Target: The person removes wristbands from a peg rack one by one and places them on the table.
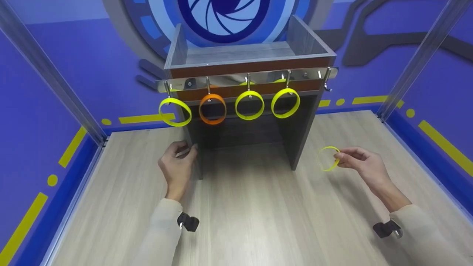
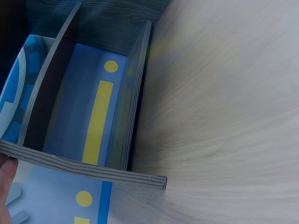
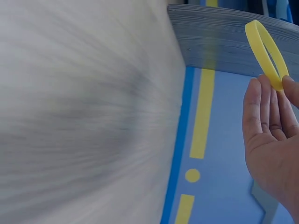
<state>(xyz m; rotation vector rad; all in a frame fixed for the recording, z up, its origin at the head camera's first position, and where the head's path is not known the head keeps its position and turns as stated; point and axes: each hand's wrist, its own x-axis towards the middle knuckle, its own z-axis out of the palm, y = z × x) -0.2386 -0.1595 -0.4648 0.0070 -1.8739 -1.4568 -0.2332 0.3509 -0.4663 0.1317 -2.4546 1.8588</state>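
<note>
My right hand (image 1: 364, 164) pinches a yellow wristband (image 3: 266, 53) between thumb and fingertips, held in the air to the right of a grey wooden shelf (image 1: 305, 136). On the shelf's metal hook rail (image 1: 229, 79) hang three yellow wristbands and an orange wristband (image 1: 213, 122), one to a hook. The rightmost hook (image 1: 327, 79) is bare. Low on the left, my left hand (image 1: 177, 164) grips the front edge of the shelf's side panel (image 2: 84, 169), fingers bent. Only part of that hand shows in the left wrist view.
The shelf stands on a light wood-grain tabletop (image 1: 244, 221), with an open tray top (image 1: 236, 53) above its rail. Blue patterned walls (image 1: 66, 74) enclose the back and both sides, with metal posts (image 1: 417, 62) at the corners.
</note>
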